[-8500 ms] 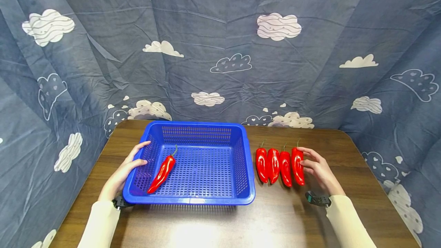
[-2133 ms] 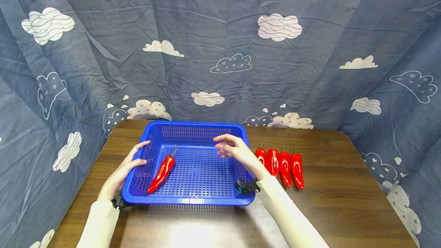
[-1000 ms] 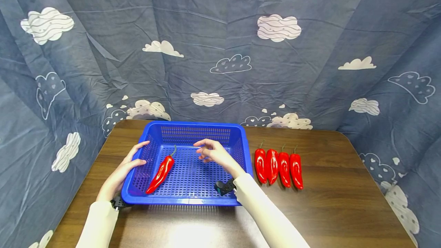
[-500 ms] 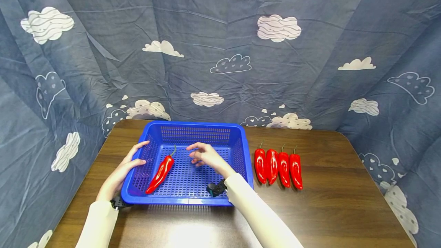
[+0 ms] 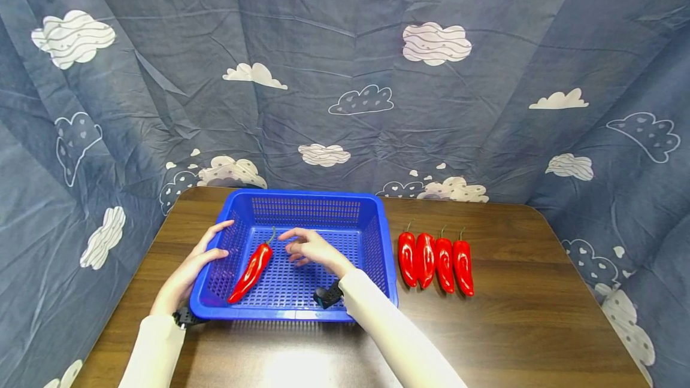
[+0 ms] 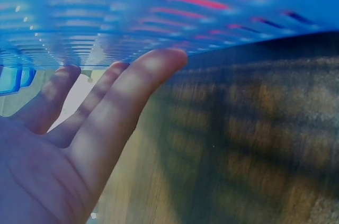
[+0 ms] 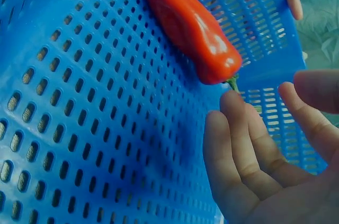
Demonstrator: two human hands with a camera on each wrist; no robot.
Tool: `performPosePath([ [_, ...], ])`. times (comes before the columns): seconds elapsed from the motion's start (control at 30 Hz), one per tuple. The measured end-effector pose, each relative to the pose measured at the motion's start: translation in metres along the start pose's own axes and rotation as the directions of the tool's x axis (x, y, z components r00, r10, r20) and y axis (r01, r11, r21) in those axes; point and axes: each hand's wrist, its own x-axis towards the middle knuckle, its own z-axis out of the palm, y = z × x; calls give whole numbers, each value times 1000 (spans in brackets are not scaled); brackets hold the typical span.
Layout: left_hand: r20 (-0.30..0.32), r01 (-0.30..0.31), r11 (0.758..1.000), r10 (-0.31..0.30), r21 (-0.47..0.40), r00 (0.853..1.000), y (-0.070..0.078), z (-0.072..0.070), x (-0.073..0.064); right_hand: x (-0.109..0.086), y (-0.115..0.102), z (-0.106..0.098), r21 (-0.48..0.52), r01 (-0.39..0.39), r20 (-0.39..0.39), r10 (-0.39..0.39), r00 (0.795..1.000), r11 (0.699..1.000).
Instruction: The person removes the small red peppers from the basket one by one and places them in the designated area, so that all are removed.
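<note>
A blue plastic basket [image 5: 304, 314] with slotted walls stands on the table. My left hand [image 5: 191, 265] grips its left rim, with two digits over the edge; in the left wrist view the other fingers [image 6: 106, 105] lie against the outer wall. One red chili pepper [image 5: 251, 274] lies slanted inside, its green stem toward the back. Over the basket floor, just right of that stem, my right hand [image 5: 314, 251] hovers with spread, slightly bent fingers and holds nothing. In the right wrist view its fingertips are close to the pepper [image 7: 193, 30]; whether they touch the stem I cannot tell.
Several red chili peppers [image 5: 425, 261] lie side by side on the brown wooden table [image 5: 512, 268], right of the basket. A dark blue curtain [image 5: 345, 130] with white clouds hangs behind and around the table.
My right hand was at the rightmost loose pepper, then moved left over the basket and in toward the pepper inside, without carrying anything. The left hand has kept its place on the rim.
</note>
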Motion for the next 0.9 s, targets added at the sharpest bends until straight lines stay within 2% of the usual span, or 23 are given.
performPosePath([
  [0.4,1,-1,1000,1,11,1000,1,1,1,10,1,14,-34,-51,85,54,995,998],
  [0.9,6,-7,1000,7,8,1000,-1,-1,1,19,0,31,-116,-128,77,138,987,985],
])
